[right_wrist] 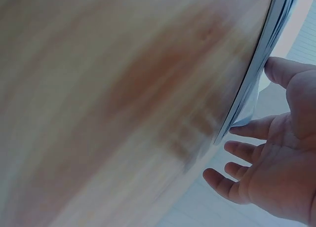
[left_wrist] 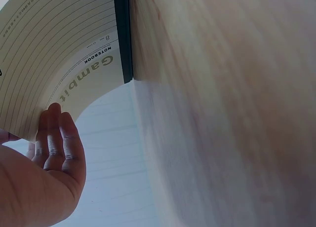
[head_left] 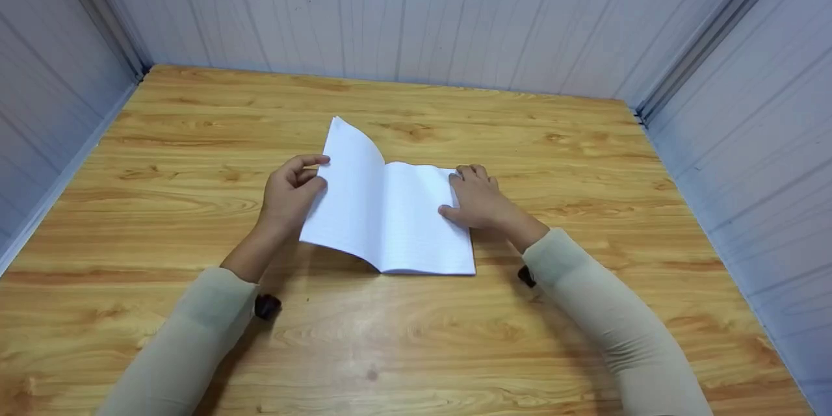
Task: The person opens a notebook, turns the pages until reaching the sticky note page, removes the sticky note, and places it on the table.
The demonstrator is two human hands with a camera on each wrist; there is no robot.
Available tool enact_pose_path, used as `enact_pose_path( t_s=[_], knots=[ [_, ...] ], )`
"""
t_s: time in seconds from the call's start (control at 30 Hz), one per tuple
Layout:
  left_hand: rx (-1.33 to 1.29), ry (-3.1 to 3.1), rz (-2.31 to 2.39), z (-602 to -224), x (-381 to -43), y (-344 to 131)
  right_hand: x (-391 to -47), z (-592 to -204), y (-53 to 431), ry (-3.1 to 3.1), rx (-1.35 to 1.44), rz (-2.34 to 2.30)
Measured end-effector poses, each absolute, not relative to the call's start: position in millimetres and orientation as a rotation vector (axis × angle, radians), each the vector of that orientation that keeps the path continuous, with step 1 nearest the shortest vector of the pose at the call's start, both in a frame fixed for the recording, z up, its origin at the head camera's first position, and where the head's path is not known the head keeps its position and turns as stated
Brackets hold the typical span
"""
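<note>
A notebook [head_left: 416, 221] lies open on the wooden table, white pages facing up. Its left half is raised and curves up from the fold. My left hand [head_left: 289, 195] holds that half by its outer edge, thumb on the page side and fingers behind. In the left wrist view, the fingers lie against the beige lined cover [left_wrist: 84, 39], printed "Gambit" and "NOTEBOOK", beside a dark spine [left_wrist: 123, 34]. My right hand [head_left: 478, 198] rests at the right page's outer edge. Its thumb is on the paper, and its loosely spread fingers [right_wrist: 252, 131] reach around the upper corner.
The wooden table [head_left: 390, 344] extends around the notebook on all sides. Pale panelled walls [head_left: 416, 13] border it at the back, left and right. A small black object [head_left: 267, 307] shows beside the left sleeve, another [head_left: 527, 276] beside the right sleeve.
</note>
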State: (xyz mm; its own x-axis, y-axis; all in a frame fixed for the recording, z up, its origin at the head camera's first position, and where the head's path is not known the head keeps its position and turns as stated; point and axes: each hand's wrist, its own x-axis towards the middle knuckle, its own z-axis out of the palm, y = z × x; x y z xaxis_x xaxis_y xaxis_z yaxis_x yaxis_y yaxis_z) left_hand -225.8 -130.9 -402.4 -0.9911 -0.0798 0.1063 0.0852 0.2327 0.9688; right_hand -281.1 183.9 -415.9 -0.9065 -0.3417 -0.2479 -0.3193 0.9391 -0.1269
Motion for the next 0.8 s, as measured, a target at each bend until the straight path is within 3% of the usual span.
enact_pose_path(
  t_s=[0.8],
  knots=[
    [-0.026, -2.344, -1.911, -403.5, -227.6, -131.9, -280.2, -412.4, 178.8, 2.894, -0.421, -0.452]
  ],
)
